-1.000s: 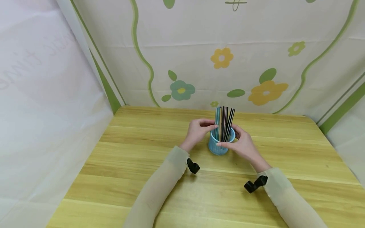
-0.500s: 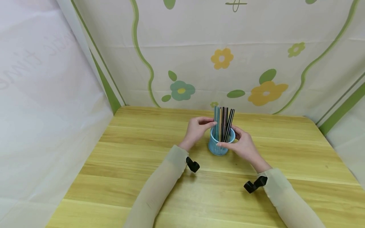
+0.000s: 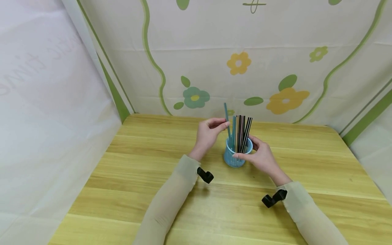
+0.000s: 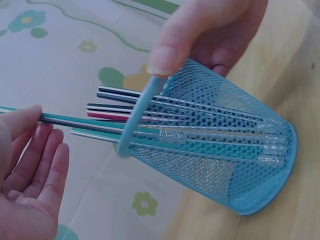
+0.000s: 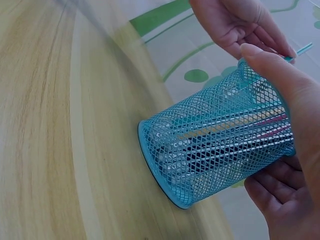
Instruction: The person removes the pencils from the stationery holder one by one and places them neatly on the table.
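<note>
Our right grip (image 3: pixel 262 156) clasps the cup (image 3: pixel 232 159) by its rim, likely steadying it, while our left grip (image 3: pixel 209 133) pinches a raised stick (image 3: pixel 226 111).

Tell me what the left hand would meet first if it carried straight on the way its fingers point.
Past the teal stick it pinches, the left hand would probably meet the upright sticks in the blue mesh cup. Depth is unclear; it might clear their tops.
</note>
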`<state>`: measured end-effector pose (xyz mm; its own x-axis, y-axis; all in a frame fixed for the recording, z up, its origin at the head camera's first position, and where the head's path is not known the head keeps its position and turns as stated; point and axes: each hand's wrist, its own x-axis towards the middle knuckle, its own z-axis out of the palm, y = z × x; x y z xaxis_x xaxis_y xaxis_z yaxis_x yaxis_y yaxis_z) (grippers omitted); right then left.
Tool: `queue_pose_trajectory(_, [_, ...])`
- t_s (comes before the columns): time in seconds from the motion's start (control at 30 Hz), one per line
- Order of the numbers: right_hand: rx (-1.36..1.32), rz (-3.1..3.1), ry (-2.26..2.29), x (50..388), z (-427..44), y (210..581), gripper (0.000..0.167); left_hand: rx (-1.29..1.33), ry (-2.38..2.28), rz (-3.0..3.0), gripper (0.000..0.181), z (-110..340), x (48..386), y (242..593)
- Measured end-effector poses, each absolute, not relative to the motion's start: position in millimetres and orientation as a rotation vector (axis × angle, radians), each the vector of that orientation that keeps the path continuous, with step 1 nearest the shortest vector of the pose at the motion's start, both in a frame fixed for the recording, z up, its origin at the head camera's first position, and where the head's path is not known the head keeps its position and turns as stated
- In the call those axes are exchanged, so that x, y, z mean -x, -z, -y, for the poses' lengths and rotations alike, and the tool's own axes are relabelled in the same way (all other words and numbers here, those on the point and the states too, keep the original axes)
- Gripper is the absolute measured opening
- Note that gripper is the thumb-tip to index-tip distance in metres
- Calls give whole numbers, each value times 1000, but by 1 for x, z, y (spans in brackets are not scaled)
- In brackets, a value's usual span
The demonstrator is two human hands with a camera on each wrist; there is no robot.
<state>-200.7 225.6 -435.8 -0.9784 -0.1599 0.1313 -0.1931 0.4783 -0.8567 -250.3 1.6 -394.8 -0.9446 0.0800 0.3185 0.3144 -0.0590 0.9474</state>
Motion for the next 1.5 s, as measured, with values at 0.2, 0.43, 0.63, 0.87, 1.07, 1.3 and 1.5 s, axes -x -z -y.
queue_pose_trajectory(0.2, [-312, 2671, -1559, 200, -225, 434, 101, 448, 2180, 1930, 21, 5, 247, 380])
queue_pose_trajectory(0.43, [-296, 2691, -1548, 199, -224, 434, 103, 450, 2212, 1822, 20, 19, 251, 371])
queue_pose_trajectory(0.63, [-299, 2689, -1551, 199, -224, 434, 102, 452, 2207, 1787, 20, 33, 252, 363])
queue_pose_trajectory(0.87, [-304, 2684, -1575, 198, -223, 434, 100, 435, 2209, 1792, 20, 50, 252, 360])
queue_pose_trajectory(1.07, [-292, 2676, -1597, 199, -223, 434, 101, 404, 2212, 1808, 22, 62, 254, 363])
queue_pose_trajectory(1.3, [-284, 2665, -1604, 200, -225, 436, 102, 412, 2207, 1847, 24, 71, 257, 370])
queue_pose_trajectory(1.5, [-288, 2667, -1605, 201, -226, 436, 102, 329, 2229, 1940, 20, 74, 259, 381])
